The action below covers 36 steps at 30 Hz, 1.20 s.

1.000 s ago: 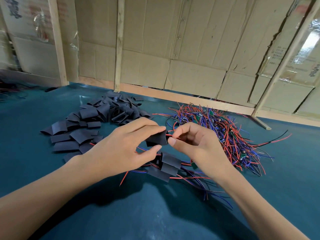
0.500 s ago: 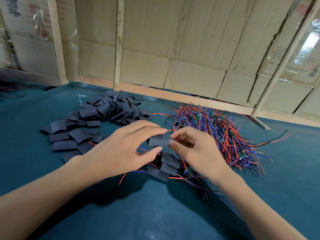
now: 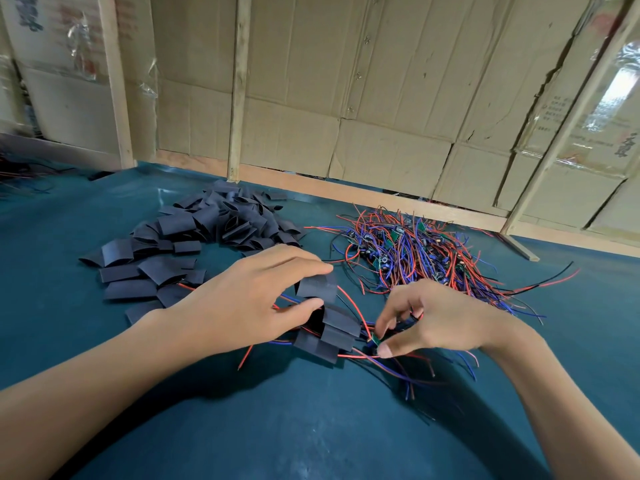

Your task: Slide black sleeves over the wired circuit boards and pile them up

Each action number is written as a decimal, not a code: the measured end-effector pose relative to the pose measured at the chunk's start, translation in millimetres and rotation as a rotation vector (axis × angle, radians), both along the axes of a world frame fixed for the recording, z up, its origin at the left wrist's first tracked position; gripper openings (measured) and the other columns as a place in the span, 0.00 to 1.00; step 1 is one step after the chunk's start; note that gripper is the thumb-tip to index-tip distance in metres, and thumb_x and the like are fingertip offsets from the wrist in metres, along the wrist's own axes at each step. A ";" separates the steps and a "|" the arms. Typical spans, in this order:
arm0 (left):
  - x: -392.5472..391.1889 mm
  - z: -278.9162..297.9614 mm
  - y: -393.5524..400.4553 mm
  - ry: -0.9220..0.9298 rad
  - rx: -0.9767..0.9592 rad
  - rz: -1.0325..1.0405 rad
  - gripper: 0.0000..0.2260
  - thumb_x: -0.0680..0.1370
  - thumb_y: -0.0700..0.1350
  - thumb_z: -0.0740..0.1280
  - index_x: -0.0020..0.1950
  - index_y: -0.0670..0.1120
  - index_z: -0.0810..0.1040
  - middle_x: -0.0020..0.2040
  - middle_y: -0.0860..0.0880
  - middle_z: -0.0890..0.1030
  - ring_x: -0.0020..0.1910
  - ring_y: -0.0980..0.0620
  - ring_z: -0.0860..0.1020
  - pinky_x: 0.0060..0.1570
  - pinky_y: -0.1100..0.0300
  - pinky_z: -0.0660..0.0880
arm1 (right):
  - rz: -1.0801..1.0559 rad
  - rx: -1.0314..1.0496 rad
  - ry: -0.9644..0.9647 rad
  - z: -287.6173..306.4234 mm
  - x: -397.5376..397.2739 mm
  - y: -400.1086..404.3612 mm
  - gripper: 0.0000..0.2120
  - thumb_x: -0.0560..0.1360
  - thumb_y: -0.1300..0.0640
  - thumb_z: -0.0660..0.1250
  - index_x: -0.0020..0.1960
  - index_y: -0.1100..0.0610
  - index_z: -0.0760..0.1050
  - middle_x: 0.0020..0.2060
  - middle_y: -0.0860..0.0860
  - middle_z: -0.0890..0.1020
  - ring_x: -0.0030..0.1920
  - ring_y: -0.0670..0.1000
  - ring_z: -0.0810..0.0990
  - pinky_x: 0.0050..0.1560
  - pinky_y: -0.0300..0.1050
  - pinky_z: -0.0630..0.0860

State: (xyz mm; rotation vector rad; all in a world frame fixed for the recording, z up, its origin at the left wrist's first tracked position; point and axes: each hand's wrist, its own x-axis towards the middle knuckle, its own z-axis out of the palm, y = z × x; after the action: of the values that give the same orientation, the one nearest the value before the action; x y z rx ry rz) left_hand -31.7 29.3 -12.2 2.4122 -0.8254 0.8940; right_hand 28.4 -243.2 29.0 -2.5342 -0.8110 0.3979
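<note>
**Sleeve pinched at left, green board pinched at right**

Dark teal matte work surface [image 3: 311, 427] underfoot of everything, backed by a wall of flattened tan cardboard panels [image 3: 381, 98] framed with pale wooden battens [image 3: 237, 84]

At far left, a loose heap of flat black tubular sleeves [image 3: 207, 233]. Nearer, left hand [image 3: 242, 299] curled, forefinger above and thumb below, pinching one flat black sleeve [image 3: 317, 285] held just above a small stack of sleeved boards with red and blue leads [image 3: 329, 336]. Stack touching the thumb's underside, or nearly; cannot tell which

Further right, right hand [image 3: 436, 323] with forefinger and thumb closed on a small green circuit board [image 3: 375, 339], just beside the stack, other fingers bent. Beyond it, a tangled mound of bare green boards with red, blue and black wires [image 3: 426, 258], well apart from the fingers
</note>
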 end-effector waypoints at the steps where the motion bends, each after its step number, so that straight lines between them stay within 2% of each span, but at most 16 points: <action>1: 1.3 -0.1 0.3 -0.010 0.016 0.000 0.18 0.77 0.48 0.72 0.66 0.46 0.79 0.61 0.53 0.79 0.62 0.55 0.77 0.63 0.55 0.73 | 0.006 0.002 -0.001 0.0 -0.5 0.6 0.07 0.66 0.52 0.82 0.42 0.48 0.86 0.40 0.42 0.81 0.40 0.39 0.76 0.43 0.29 0.68; 5: 5.5 0.8 0.8 -0.082 0.117 0.006 0.17 0.77 0.49 0.73 0.64 0.45 0.80 0.58 0.53 0.81 0.60 0.50 0.75 0.60 0.51 0.72 | -0.004 0.054 -0.097 4.1 -3.8 0.7 0.06 0.68 0.56 0.79 0.41 0.48 0.84 0.41 0.43 0.83 0.45 0.43 0.79 0.44 0.32 0.69; 8: 5.4 2.3 2.4 -0.116 0.175 0.049 0.17 0.78 0.54 0.69 0.64 0.49 0.80 0.57 0.57 0.81 0.61 0.53 0.75 0.60 0.52 0.68 | 0.001 0.196 -0.184 5.6 -6.7 4.4 0.07 0.70 0.60 0.78 0.44 0.51 0.82 0.40 0.45 0.84 0.42 0.41 0.79 0.44 0.31 0.69; 11: 3.5 3.8 1.5 -0.104 0.196 0.058 0.18 0.78 0.56 0.65 0.65 0.50 0.79 0.55 0.56 0.81 0.59 0.53 0.75 0.60 0.51 0.66 | 0.047 0.369 -0.207 1.7 -11.6 13.3 0.06 0.72 0.63 0.76 0.47 0.55 0.83 0.40 0.46 0.85 0.40 0.41 0.81 0.47 0.31 0.74; 16: -1.0 8.7 -3.2 -0.083 0.170 0.060 0.20 0.79 0.55 0.64 0.68 0.48 0.76 0.53 0.53 0.81 0.55 0.52 0.77 0.58 0.51 0.67 | 0.057 0.486 -0.250 -9.6 -15.4 27.6 0.07 0.74 0.62 0.75 0.51 0.59 0.84 0.44 0.50 0.85 0.46 0.46 0.84 0.52 0.38 0.78; 20: -1.4 15.7 -1.4 -0.066 0.138 0.073 0.20 0.79 0.55 0.64 0.67 0.47 0.77 0.56 0.52 0.83 0.55 0.54 0.75 0.58 0.55 0.67 | 0.009 0.578 -0.283 -12.8 -13.2 31.4 0.07 0.74 0.64 0.75 0.52 0.58 0.84 0.43 0.49 0.85 0.39 0.40 0.81 0.46 0.30 0.72; 23: -2.1 16.8 -0.2 -0.064 0.149 0.094 0.19 0.78 0.52 0.67 0.67 0.47 0.76 0.58 0.51 0.82 0.54 0.54 0.72 0.57 0.59 0.66 | -0.027 0.693 -0.232 -13.9 -13.1 32.9 0.09 0.73 0.66 0.76 0.52 0.57 0.85 0.43 0.52 0.85 0.38 0.45 0.79 0.43 0.34 0.73; 25: -2.4 16.7 0.6 -0.072 0.165 0.105 0.19 0.78 0.51 0.67 0.67 0.47 0.76 0.57 0.50 0.82 0.53 0.53 0.72 0.56 0.59 0.66 | -0.046 0.700 -0.238 -14.7 -13.5 35.0 0.09 0.72 0.65 0.77 0.50 0.55 0.85 0.41 0.49 0.84 0.34 0.47 0.75 0.38 0.34 0.70; 29: -1.1 17.2 0.8 -0.129 0.207 0.152 0.18 0.77 0.50 0.67 0.66 0.47 0.77 0.54 0.50 0.83 0.46 0.46 0.77 0.53 0.58 0.68 | -0.095 0.721 -0.245 -15.4 -14.1 37.1 0.09 0.71 0.65 0.77 0.47 0.54 0.84 0.33 0.41 0.81 0.26 0.42 0.67 0.31 0.29 0.64; 32: -1.5 17.2 1.2 -0.159 0.213 0.114 0.17 0.78 0.49 0.69 0.65 0.47 0.77 0.53 0.51 0.83 0.44 0.44 0.80 0.52 0.50 0.74 | -0.118 0.742 -0.223 -14.3 -16.7 39.0 0.08 0.71 0.64 0.77 0.46 0.53 0.84 0.32 0.50 0.81 0.25 0.43 0.65 0.29 0.31 0.63; 34: -1.9 18.4 1.7 -0.172 0.193 0.095 0.17 0.78 0.49 0.69 0.66 0.49 0.74 0.53 0.51 0.83 0.45 0.45 0.80 0.52 0.49 0.75 | -0.125 0.764 -0.219 -12.1 -18.4 39.7 0.08 0.71 0.64 0.77 0.46 0.53 0.84 0.31 0.55 0.80 0.25 0.44 0.65 0.28 0.32 0.63; 36: -1.3 19.1 1.6 -0.180 0.200 0.105 0.18 0.78 0.49 0.69 0.66 0.49 0.72 0.54 0.51 0.83 0.46 0.45 0.80 0.52 0.50 0.73 | -0.125 0.769 -0.218 -10.9 -18.9 39.7 0.08 0.71 0.65 0.77 0.45 0.54 0.84 0.31 0.55 0.81 0.25 0.44 0.64 0.28 0.33 0.63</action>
State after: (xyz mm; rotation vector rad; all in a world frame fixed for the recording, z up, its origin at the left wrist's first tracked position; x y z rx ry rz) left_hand -33.0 30.9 6.9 2.5959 -0.8985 1.1317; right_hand 9.5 -203.4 18.1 -1.8966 -0.6976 -0.2113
